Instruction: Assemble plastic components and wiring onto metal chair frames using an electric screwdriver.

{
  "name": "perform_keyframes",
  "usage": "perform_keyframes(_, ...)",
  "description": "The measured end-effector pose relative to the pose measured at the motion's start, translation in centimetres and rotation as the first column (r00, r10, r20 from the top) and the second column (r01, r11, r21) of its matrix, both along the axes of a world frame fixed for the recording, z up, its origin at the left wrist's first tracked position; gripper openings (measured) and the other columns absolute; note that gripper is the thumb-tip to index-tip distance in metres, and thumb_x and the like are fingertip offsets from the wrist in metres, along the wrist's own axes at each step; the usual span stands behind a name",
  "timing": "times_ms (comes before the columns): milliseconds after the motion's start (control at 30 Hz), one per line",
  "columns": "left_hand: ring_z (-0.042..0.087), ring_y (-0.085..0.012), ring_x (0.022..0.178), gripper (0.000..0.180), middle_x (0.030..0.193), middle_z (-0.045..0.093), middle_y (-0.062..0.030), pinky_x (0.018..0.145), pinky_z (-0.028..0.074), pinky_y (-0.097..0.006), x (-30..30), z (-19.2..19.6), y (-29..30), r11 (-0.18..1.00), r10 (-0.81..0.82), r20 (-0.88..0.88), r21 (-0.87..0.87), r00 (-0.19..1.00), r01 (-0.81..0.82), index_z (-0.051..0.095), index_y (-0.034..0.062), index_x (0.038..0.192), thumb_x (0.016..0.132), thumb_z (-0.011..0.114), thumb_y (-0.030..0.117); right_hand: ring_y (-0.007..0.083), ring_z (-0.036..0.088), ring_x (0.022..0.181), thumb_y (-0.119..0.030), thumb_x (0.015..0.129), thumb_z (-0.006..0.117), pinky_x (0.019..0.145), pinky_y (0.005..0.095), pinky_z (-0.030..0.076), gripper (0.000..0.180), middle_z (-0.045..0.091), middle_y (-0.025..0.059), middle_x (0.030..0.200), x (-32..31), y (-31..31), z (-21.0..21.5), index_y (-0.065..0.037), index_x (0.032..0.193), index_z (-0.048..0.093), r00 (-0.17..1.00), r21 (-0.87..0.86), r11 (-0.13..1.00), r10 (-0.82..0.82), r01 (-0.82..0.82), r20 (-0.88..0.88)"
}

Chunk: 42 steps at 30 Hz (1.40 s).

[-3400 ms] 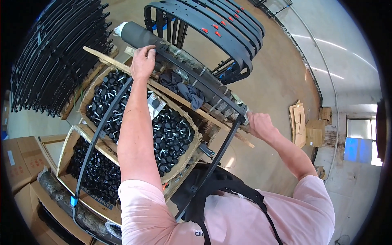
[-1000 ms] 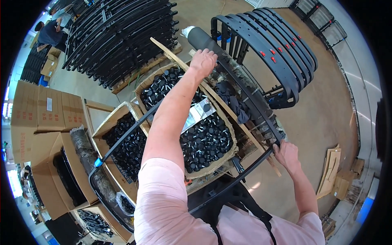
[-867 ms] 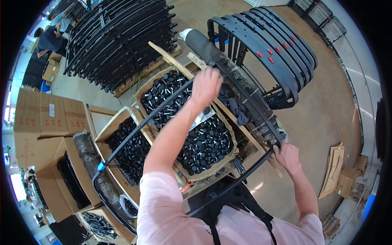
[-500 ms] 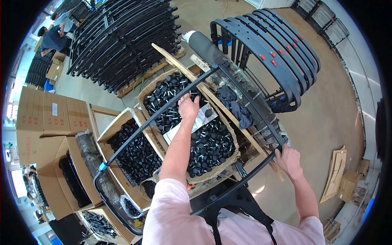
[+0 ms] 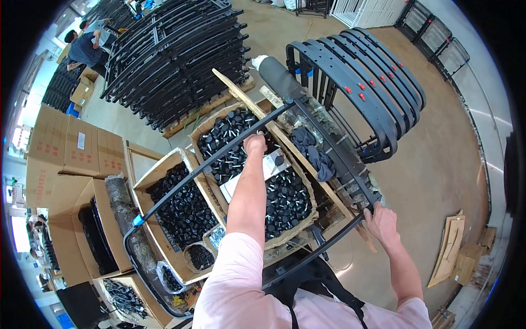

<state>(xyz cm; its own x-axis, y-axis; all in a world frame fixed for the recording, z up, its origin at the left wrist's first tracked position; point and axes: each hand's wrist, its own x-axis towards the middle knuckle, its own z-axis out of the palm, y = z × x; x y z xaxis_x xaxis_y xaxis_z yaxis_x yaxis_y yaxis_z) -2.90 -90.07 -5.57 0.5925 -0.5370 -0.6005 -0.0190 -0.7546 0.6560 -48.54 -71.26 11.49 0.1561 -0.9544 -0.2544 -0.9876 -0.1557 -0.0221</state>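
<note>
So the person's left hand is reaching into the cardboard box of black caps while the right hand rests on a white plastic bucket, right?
Not quite. The right hand holds the black metal tube frame, not a bucket. The left hand does reach into the cardboard box of black caps, as the head view shows.

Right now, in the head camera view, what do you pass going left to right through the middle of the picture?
Stacked cardboard boxes → open box of black parts → left hand → dark cloth → right hand → flat cardboard pieces on the floor.
</note>
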Motion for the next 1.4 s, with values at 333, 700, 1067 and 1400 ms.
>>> perform_keyframes(333,0.065,-0.0219,0.065,0.02,0.094,0.066,-0.0089,0.059,0.06,-0.036,3.0,0.2,6.8,0.803,0.178,-0.639,-0.346,0.748,-0.486,0.063,0.0041,0.11,0.107,0.063,0.024,0.0425,0.074,0.084,-0.035,0.094,0.072,0.078,0.0508,0.058,0.037,0.074,0.0233,0.087,1.0,-1.5,4.9,0.001,0.1,0.067,0.999,0.091,0.996,-0.001,-0.002,0.034)
perform_keyframes(700,0.065,-0.0126,0.076,0.024,0.095,0.067,-0.0027,0.066,0.055,-0.028,-6.9,8.3,28.5,0.846,-0.119,-0.702,-0.442,0.702,-0.298,0.063,0.0096,0.111,0.111,0.061,0.033,0.0266,0.073,0.098,-0.015,0.091,0.078,0.087,0.0391,0.059,0.049,0.07,0.0147,0.125,22.5,-1.3,0.7,-0.008,0.137,0.066,0.439,0.008,0.794,0.327,-0.607,0.837)
perform_keyframes(1067,0.061,-0.0107,0.084,0.034,0.102,0.064,-0.0039,0.076,0.053,-0.029,-2.0,12.9,44.3,0.877,-0.116,-0.405,-0.471,0.907,-0.098,0.059,-0.0005,0.137,0.105,0.064,0.012,0.0367,0.069,0.109,-0.006,0.091,0.067,0.091,0.044,0.057,0.029,0.068,0.0165,0.119,40.2,-2.3,0.8,-0.003,0.12,0.068,0.193,-0.315,0.692,0.551,-0.65,0.812)
perform_keyframes(1400,0.065,-0.0176,0.104,0.037,0.12,0.069,-0.0091,0.097,0.053,-0.034,0.3,14.7,57.4,0.877,-0.271,-0.278,-0.466,0.922,0.118,0.062,0.007,0.141,0.107,0.064,0.022,0.037,0.066,0.119,-0.001,0.089,0.061,0.104,0.0462,0.054,0.033,0.068,0.0158,0.121,52.6,-3.9,-0.1,-0.005,0.119,0.072,0.369,-0.3,0.517,0.823,-0.802,0.432)
